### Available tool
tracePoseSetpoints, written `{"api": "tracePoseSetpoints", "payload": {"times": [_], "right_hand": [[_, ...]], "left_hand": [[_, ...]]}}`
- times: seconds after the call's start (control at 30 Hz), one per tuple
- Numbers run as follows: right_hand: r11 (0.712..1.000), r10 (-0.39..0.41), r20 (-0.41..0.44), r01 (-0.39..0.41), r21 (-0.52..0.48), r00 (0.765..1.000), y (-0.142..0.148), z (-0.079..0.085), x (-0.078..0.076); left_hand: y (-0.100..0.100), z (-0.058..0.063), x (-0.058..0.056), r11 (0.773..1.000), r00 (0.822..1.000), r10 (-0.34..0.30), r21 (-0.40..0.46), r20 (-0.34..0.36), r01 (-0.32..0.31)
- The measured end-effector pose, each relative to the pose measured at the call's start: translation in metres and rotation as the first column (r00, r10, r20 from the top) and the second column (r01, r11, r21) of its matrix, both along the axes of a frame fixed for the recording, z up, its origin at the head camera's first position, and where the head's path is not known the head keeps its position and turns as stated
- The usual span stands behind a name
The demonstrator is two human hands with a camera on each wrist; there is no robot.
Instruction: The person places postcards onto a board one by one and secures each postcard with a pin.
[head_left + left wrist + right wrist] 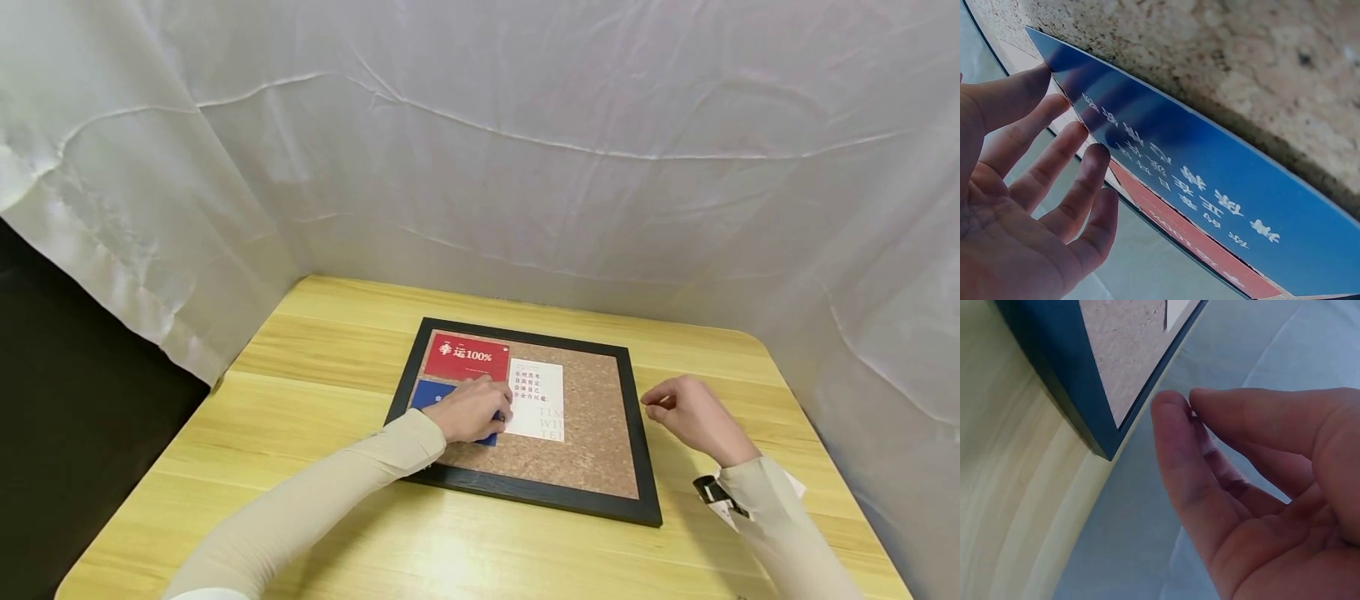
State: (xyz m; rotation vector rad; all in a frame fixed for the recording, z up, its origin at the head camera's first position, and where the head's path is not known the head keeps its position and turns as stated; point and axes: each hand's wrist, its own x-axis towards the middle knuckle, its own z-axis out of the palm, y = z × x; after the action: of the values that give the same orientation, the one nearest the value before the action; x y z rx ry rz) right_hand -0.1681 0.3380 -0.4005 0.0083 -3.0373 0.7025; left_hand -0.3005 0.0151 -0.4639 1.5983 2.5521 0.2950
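A blue card (430,392) with white characters lies on a cork board (592,400) framed in black. My left hand (471,410) rests over the right part of this card, covering much of it. In the left wrist view, its thumb and loosely bent fingers (1060,215) are at the card's edge. A red card (467,357) lies above it, and a white printed card (536,400) to its right. Just right of the frame hovers my right hand (696,417). Its thumb and index tips almost meet; I can make out no held thing between them.
The black frame (525,493) lies slightly turned on a wooden table (337,367). Grey-white cloth (525,208) hangs behind and at the sides. A white item (797,485) shows partly from behind the right forearm.
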Motion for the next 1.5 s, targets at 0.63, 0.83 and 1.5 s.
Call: {"api": "tracePoseSetpoints", "payload": {"times": [0.63,0.83,1.5], "right_hand": [[1.000,-0.005,-0.075,0.005,0.004,0.997,-0.017,0.008,-0.046],[1.000,0.002,-0.084,-0.001,0.016,0.996,-0.025,0.006,-0.063],[0.998,0.050,-0.033,-0.049,0.033,0.998,-0.043,-0.022,-0.113]], "left_hand": [[0.001,0.002,0.002,1.000,1.000,0.009,0.002,-0.005,-0.009],[0.000,0.003,0.003,1.000,1.000,0.010,0.004,-0.006,-0.010],[0.003,0.005,0.000,1.000,1.000,0.021,0.002,0.021,-0.021]]}}
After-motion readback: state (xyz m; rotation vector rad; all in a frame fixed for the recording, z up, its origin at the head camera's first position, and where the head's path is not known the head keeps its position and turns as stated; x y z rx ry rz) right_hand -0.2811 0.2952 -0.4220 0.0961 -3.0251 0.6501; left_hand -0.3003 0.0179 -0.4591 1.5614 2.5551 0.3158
